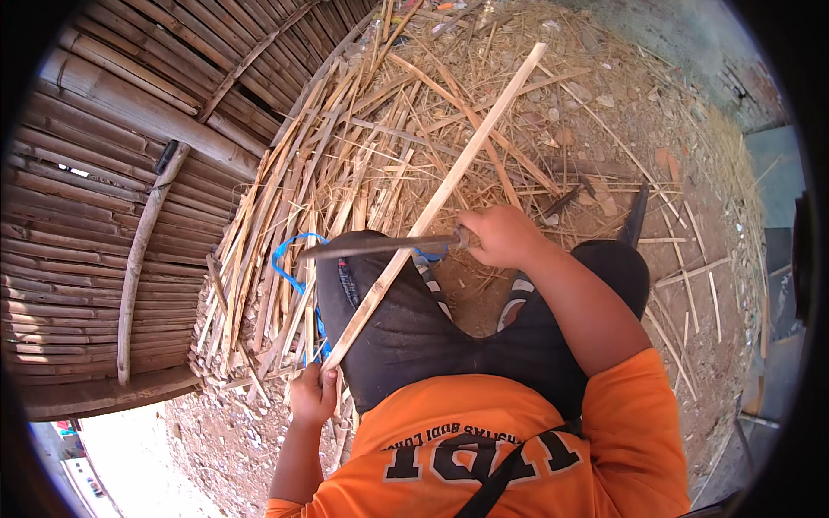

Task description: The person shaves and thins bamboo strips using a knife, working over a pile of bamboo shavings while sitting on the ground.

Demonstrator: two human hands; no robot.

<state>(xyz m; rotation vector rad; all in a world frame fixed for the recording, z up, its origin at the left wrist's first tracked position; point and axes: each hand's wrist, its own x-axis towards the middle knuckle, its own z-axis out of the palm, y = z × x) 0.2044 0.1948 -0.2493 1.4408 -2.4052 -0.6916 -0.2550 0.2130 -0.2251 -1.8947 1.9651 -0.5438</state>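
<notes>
My left hand [313, 394] is closed around the lower end of a long, pale bamboo strip [462, 168], beside my left thigh. The strip slants up over that thigh, away from me and to the right. A machete [367, 248] is gripped by its handle in my right hand [503, 236]. Its dark blade points left and lies across the strip above my left knee; I cannot tell whether the edge bites into the wood. Most of the handle is hidden inside my fist.
A heap of split bamboo strips [285, 207] covers the ground to my left. Beyond it stands a bamboo slat wall [78, 233]. A blue strap [278, 259] lies by my left knee. Shavings and loose sticks [682, 259] litter the ground ahead and right.
</notes>
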